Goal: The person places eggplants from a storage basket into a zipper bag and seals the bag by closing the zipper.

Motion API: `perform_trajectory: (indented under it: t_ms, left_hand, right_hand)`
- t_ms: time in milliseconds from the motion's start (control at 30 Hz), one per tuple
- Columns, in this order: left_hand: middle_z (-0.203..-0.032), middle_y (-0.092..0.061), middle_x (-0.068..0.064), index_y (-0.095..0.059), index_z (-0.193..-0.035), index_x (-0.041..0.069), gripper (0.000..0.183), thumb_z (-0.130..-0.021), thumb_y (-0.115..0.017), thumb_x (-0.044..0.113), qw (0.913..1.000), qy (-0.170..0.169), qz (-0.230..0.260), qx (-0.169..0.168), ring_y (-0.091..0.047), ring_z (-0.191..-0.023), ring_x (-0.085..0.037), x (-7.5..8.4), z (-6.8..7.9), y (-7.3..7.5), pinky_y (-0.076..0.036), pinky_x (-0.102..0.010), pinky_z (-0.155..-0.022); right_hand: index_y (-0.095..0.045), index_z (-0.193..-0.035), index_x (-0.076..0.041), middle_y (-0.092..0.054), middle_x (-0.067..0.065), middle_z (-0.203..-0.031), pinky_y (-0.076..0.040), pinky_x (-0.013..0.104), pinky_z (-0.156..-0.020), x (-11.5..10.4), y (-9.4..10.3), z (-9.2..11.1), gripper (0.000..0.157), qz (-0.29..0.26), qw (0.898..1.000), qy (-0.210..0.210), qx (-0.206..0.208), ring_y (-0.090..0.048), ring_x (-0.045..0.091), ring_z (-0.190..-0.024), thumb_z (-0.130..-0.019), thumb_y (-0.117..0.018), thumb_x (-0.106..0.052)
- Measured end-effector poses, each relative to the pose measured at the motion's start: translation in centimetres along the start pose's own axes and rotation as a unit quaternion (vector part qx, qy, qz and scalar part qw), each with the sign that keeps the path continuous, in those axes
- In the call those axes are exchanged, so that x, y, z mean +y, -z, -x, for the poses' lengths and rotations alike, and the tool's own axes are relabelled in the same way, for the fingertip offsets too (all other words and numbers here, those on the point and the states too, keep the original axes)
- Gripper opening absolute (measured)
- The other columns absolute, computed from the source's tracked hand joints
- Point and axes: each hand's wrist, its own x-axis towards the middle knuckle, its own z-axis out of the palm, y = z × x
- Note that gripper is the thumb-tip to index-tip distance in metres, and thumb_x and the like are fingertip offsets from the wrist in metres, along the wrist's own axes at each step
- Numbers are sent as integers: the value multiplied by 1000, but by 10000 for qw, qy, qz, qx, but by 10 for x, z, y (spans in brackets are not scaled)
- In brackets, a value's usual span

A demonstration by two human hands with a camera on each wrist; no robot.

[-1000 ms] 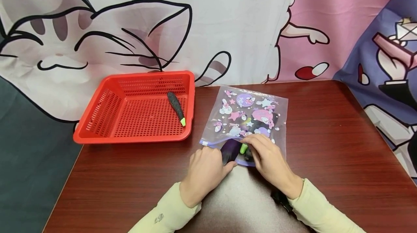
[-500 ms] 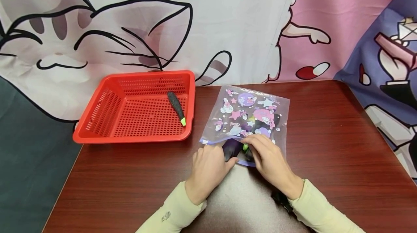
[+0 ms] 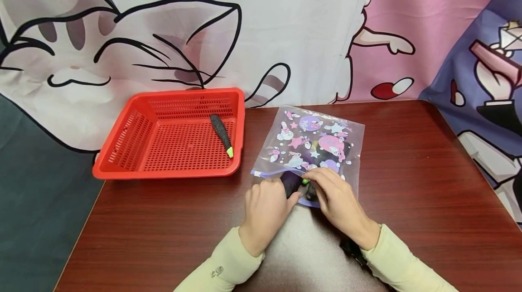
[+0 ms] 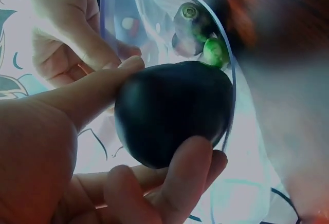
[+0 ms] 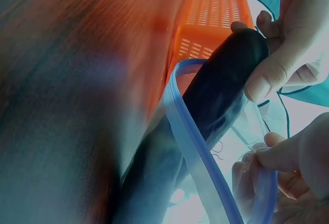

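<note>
My left hand grips a dark purple eggplant by its rounded end, thumb on one side and fingers round the other. Its far part lies inside a clear zip bag printed with pink and purple cartoons, as the right wrist view shows. My right hand pinches the purple-edged rim of the bag, holding its mouth apart. Deeper in the bag, the left wrist view shows a dark vegetable and a bright green tip; how many pieces lie there I cannot tell.
A red perforated basket stands at the back left of the brown wooden table. In it lies one dark, slim vegetable with a light green end. A cartoon-printed cloth hangs behind the table's back edge.
My left hand has moved forward and to the right, sliding the eggplant further into the bag. The right hand stays in place at the rim.
</note>
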Motion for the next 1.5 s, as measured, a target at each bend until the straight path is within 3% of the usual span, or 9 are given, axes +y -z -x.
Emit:
perform_trajectory:
  t_ms: [200,467,833,1500]
  left_hand:
    - [-62,-61,-4,-71,-75,5,54,-74,-82,57,9997,-4,-236,111,-62,-49,-25,6,-3,1,-47,-37,-42]
    - [-66,-62,-4,-71,-79,5,49,-75,-84,52,9999,18,-95,115,-64,-55,-24,12,-6,-6,-51,-39,-47]
    - [-70,-65,-2,-71,-82,9,43,-73,-85,49,9975,-211,-179,656,-65,-62,-20,12,-5,-27,-51,-36,-46]
    - [-71,-64,-6,-68,-83,7,36,-83,-79,41,9986,-307,-44,427,-62,-62,-22,22,-9,-45,-53,-34,-53]
  right_hand:
    - [-69,-110,-3,-68,7,-108,-47,29,-91,-1,0,0,35,-18,10000,52,73,-64,23,-100,-83,-63,18]
    - [-69,-111,-3,-68,7,-108,-46,28,-92,-1,0,-1,34,-17,9999,78,113,-64,24,-100,-84,-64,17]
    - [-69,-110,-2,-68,8,-107,-45,26,-92,-1,0,-1,30,-69,10000,-3,32,-63,24,-100,-86,-62,15]
    - [-68,-111,-2,-68,8,-108,-43,23,-95,-1,-1,0,28,-82,9999,-39,58,-63,24,-101,-88,-62,13]
